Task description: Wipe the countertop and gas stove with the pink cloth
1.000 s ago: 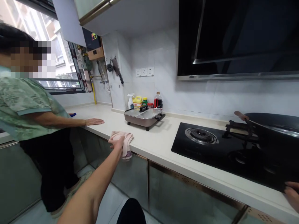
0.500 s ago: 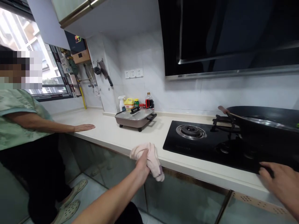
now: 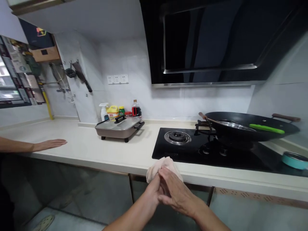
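A pale pink cloth (image 3: 166, 163) is bunched up at the counter's front edge, just left of centre below the stove. My left hand (image 3: 154, 188) is closed around its near side. From the right, my right hand (image 3: 176, 192) meets it, fingers curved onto the cloth and thumb close to my left hand. The two hands partly cover each other and the lower part of the cloth. Just beyond them lies the black gas stove (image 3: 168, 150), bearing a large wok (image 3: 231, 134) with a green-handled utensil (image 3: 267, 128) inside.
A lidded electric pan (image 3: 117, 131) stands on the white counter (image 3: 79, 154), with a spray bottle (image 3: 104, 112) and other bottles behind. Another person's hand (image 3: 50, 144) rests flat at the left. A turquoise round container (image 3: 295, 162) sits at the right. The range hood (image 3: 204, 85) hangs above.
My right hand has left the stove's front edge and come over to the cloth. My left hand still holds the cloth. The view has swung right, bringing more of the wok into sight.
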Available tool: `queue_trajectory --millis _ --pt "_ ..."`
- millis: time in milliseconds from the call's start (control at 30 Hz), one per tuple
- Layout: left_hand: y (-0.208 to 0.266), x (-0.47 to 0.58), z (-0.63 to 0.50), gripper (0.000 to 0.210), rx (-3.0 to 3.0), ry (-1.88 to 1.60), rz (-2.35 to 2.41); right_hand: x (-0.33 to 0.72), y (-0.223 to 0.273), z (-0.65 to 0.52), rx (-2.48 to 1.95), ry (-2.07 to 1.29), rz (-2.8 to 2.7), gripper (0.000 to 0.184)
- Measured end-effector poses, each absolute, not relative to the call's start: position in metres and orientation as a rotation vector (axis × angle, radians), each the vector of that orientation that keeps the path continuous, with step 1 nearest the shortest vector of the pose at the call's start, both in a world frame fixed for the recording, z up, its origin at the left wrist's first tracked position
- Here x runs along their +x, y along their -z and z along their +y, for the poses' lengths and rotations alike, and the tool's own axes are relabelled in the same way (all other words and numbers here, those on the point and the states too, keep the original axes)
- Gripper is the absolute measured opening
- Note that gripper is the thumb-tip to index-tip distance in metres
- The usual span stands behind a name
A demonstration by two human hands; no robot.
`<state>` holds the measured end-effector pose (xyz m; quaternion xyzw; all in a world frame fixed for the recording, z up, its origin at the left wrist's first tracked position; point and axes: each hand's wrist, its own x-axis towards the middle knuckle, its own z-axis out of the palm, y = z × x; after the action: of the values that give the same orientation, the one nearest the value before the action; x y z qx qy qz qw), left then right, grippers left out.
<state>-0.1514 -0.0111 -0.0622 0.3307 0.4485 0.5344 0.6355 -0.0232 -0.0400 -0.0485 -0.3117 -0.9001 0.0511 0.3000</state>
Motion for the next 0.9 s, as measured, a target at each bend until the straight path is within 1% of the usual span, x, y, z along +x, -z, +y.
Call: queue_trajectory --millis 67,100,167,233,267,333,400,433,500,567,633,700,767,900 --pt "0.057 -0.172 -0.014 0.034 0.649 -1.130 0.899 -0.021 0.050 -0.036 -0.846 -0.142 -2.487 0.103" --pt "0.055 -0.181 -0.016 0.032 0.616 -1.087 0.846 -0.023 0.050 -0.035 -0.860 -0.123 -2.526 0.105" --pt "0.054 -0.196 -0.020 0.031 0.572 -0.999 0.773 -0.031 0.048 -0.030 -0.921 -0.046 -2.557 0.097" --pt "0.056 -0.210 -0.025 0.029 0.606 -0.952 0.781 -0.042 0.044 -0.024 -1.013 0.047 -2.526 0.088" --pt "0.057 -0.218 -0.027 0.029 0.650 -0.933 0.804 -0.048 0.043 -0.021 -1.068 0.081 -2.499 0.086" --pt "0.058 -0.237 -0.032 0.033 0.792 -0.890 0.878 -0.062 0.040 -0.014 -1.189 0.114 -2.455 0.092" --pt "0.056 -0.262 -0.038 0.043 0.975 -0.840 0.996 -0.080 0.039 -0.008 -1.331 0.139 -2.407 0.101" --pt "0.053 -0.275 -0.040 0.048 1.071 -0.824 1.072 -0.090 0.039 -0.005 -1.398 0.166 -2.376 0.101" --pt "0.044 -0.302 -0.043 0.055 1.280 -0.848 1.239 -0.111 0.039 0.001 -1.491 0.245 -2.302 0.092" --pt "0.030 -0.324 -0.042 0.050 1.501 -0.960 1.408 -0.127 0.039 0.008 -1.479 0.353 -2.257 0.074" --pt "0.016 -0.336 -0.034 0.044 1.703 -1.114 1.558 -0.134 0.040 0.015 -1.375 0.475 -2.251 0.054" --pt "0.002 -0.337 -0.019 0.039 1.917 -1.239 1.658 -0.134 0.043 0.019 -1.242 0.584 -2.257 0.042" --pt "-0.008 -0.331 0.001 0.034 2.151 -1.290 1.685 -0.128 0.048 0.020 -1.155 0.655 -2.249 0.041" --pt "-0.020 -0.321 0.051 0.028 2.485 -1.238 1.708 -0.101 0.056 0.017 -1.133 0.731 -2.208 0.044"
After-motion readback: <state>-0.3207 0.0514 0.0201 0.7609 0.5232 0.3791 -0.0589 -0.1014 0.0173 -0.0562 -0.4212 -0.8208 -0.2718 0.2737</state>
